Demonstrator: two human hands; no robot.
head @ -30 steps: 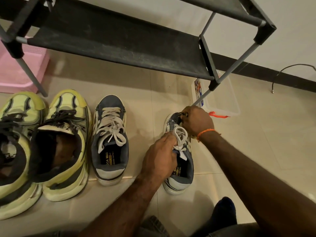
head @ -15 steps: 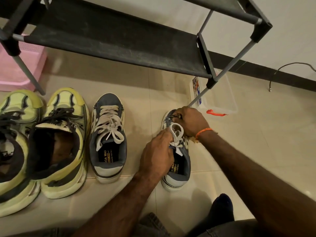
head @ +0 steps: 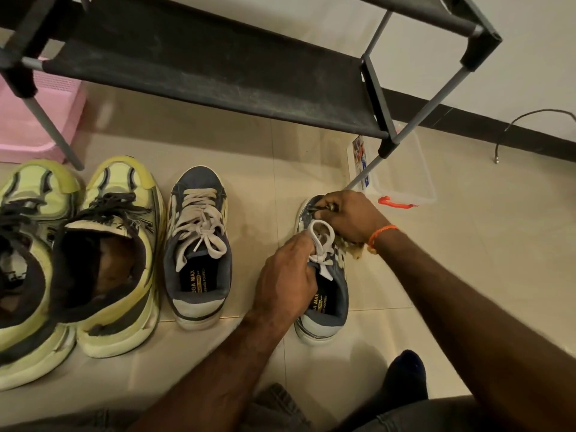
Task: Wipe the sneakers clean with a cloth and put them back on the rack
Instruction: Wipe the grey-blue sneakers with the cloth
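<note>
A: Wiping grey sneaker, sitting on floor tile just in front of rack corner post, well apart from its mate.

B: Grip state?

A: Left hand curling over tongue and near side, pinching by the lace loop. Right hand closing round a yellowish cloth, bunching beneath the palm, pressing at the toe. How tightly, cannot tell.

B: Risks?

A: Possibly snagging laces under the cloth, loosening the bow. Possibly sliding the shoe forward from the grip into the post, given smooth tile. Possibly missing the far side, hidden beyond the right wrist.

B: Pose?

A: Both forearms reaching forward and converging, right wrist bending over the toe.
</note>
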